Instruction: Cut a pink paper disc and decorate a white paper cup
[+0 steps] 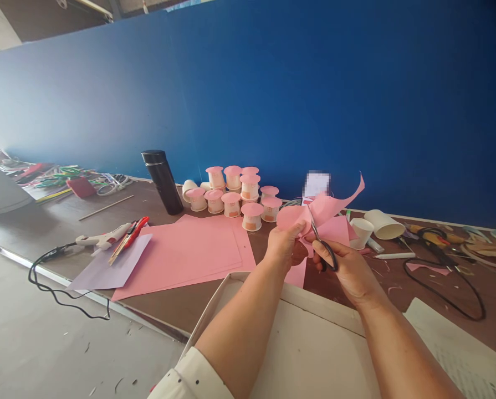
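Person's left hand [287, 244] pinches pink paper [291, 217], right of center frame. Right hand [349, 271] grips scissors [330, 257], blades at the paper. Pink-topped cups [251, 217] stand mid-frame; pink sheets [193, 249] lie center-left; glue gun [104, 239] and cutter [130, 237] farther left.

Well left of the left grip [284, 244], a black flask [162, 183] stands on the brown bench [123, 213]; farther left lie a white glue gun [103, 239] and a thin stick [106, 208]. Right of the right grip [349, 269] lies a white pen [394, 256]. Beyond both rises a blue partition [272, 100].
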Demonstrator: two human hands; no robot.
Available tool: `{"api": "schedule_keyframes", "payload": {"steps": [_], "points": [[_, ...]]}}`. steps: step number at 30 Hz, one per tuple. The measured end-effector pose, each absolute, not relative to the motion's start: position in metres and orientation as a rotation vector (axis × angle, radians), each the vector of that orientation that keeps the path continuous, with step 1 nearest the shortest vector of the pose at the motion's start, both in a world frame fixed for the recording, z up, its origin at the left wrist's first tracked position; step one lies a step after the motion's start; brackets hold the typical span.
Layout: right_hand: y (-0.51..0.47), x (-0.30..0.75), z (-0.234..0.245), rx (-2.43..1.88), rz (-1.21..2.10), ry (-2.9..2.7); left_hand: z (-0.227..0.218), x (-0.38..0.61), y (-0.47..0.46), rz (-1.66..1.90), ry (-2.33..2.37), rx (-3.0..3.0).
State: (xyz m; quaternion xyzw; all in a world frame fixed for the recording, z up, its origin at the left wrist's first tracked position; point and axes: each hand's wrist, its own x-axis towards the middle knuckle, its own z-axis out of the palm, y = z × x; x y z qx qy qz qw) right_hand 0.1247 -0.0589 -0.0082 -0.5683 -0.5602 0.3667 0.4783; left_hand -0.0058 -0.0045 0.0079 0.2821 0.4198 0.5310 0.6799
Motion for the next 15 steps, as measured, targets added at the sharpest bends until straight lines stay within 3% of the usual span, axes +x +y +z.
{"api": "schedule_keyframes", "payload": {"steps": [15], "points": [[-0.0589, 0.1267, -0.008, -1.419, 0.883, -1.351, 0.0073, -0.0069, -0.0044, 1.15, 0.959, 0.687]]}}
